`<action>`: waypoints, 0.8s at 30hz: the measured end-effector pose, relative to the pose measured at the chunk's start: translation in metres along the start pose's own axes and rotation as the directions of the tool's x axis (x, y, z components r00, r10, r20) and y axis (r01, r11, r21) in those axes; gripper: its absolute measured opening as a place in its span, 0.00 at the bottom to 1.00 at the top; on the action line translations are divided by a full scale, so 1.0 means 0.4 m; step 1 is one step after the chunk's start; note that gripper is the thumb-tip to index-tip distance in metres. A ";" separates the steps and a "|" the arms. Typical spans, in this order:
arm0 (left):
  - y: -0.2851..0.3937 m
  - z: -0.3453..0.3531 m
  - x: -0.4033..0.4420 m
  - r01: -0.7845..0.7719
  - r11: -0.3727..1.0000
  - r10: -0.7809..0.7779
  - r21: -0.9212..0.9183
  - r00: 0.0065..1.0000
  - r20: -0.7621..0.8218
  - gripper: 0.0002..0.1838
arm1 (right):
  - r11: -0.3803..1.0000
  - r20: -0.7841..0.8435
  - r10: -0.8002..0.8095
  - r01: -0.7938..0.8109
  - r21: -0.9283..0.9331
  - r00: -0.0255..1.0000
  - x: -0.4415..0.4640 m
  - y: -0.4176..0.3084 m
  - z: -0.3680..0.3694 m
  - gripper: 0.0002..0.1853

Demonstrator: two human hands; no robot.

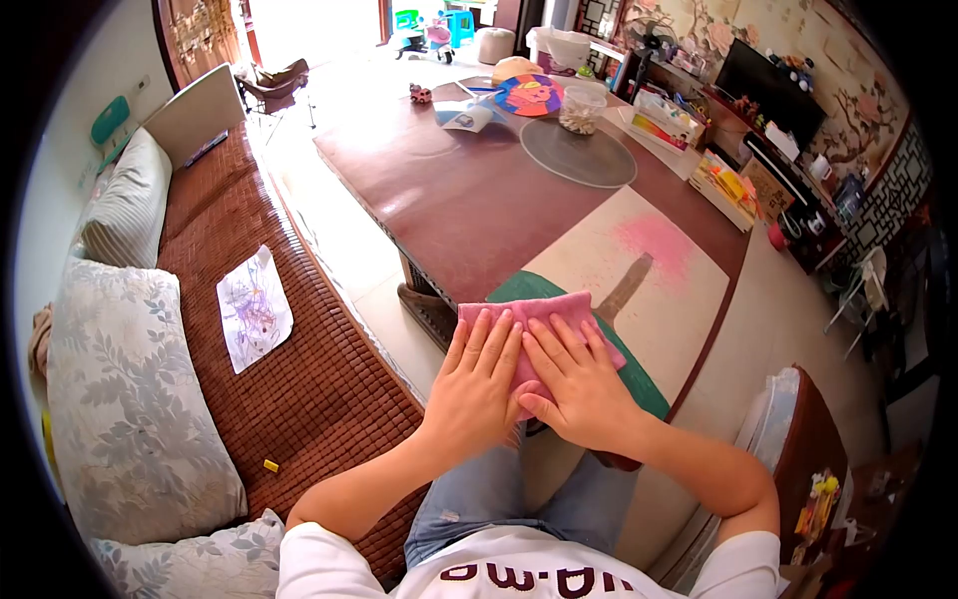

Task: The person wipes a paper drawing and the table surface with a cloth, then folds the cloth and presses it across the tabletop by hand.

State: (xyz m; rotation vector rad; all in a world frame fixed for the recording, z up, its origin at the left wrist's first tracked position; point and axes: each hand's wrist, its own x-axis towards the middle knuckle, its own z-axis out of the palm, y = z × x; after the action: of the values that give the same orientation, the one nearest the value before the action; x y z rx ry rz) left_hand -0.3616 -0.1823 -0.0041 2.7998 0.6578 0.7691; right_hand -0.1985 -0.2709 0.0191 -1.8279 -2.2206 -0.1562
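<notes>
A pink cloth [552, 305] lies folded at the near edge of the table, over the green part of a picture. My left hand [477, 384] rests flat on the cloth, fingers stretched out. Beside it, my right hand [577, 384] is also flat on the cloth, with the two thumbs close together. Beneath is a large beige sheet [689, 311] bearing a green patch [644, 391], a brown upright stroke [629, 285] and a loose pink patch [657, 243], much like a tree. The cloth hides part of the green.
Farther along the dark red table [429, 190] are a round grey board [579, 155], a clear tub [579, 108] and a colourful round picture [529, 95]. A sofa with a brown woven mat [309, 399] and a drawing [254, 309] runs along the left. Boxes [723, 190] sit at the right edge.
</notes>
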 end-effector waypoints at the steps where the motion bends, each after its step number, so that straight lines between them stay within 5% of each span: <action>1: -0.013 0.000 0.005 0.012 1.000 -0.012 -0.003 1.000 -0.007 0.33 | 1.000 0.008 -0.011 0.011 -0.002 1.000 0.017 0.005 0.004 0.33; 10: -0.320 0.007 0.099 0.186 0.970 -0.165 0.157 0.976 -0.139 0.32 | 0.986 -0.110 -0.147 0.154 0.060 0.983 0.373 0.071 0.141 0.34; 15: -0.536 0.005 0.179 0.297 0.927 -0.244 0.230 0.941 -0.233 0.28 | 0.982 0.016 -0.177 0.175 0.072 0.984 0.628 0.115 0.224 0.35; 17: -0.586 -0.001 0.210 0.328 0.911 -0.279 0.251 0.937 -0.212 0.27 | 0.996 0.162 -0.062 0.051 0.075 0.985 0.696 0.112 0.229 0.35; 24: -0.569 0.009 0.211 0.354 0.907 -0.323 0.229 0.933 -0.160 0.27 | 0.998 0.169 0.000 -0.011 0.068 0.986 0.666 0.091 0.216 0.35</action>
State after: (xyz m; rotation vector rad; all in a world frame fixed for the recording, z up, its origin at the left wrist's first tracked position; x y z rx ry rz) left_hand -0.3791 0.0582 -0.0305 2.7494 1.3117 0.8342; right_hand -0.2208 0.0102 0.0042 -1.8733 -2.3014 0.0785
